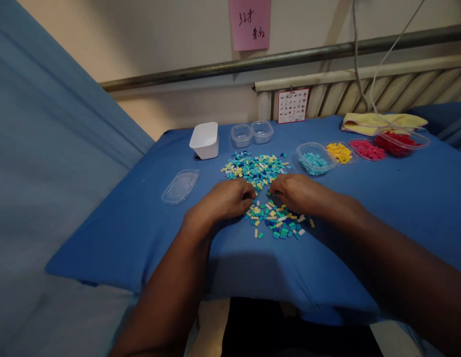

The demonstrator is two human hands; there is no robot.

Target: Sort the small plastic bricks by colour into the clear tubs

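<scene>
A heap of small building bricks (258,167) in turquoise, blue, green, pale yellow and white lies mid-table. A looser spread of the same bricks (278,220) is nearer to me. My left hand (232,197) rests at the left between the two groups, its fingers curled together at the bricks. Opposite it, my right hand (292,191) has its fingertips bent down among the bricks, close to a dark green one. The fingertips of both hands are partly hidden, so whatever they pinch is too small to make out.
A white tub (206,141), two clear containers (241,136) and a clear lid (181,187) are on the left and back. To the right stand containers of turquoise (314,161), yellow (340,152), pink (367,148) and red pieces (397,142), beside a yellow cloth (382,121).
</scene>
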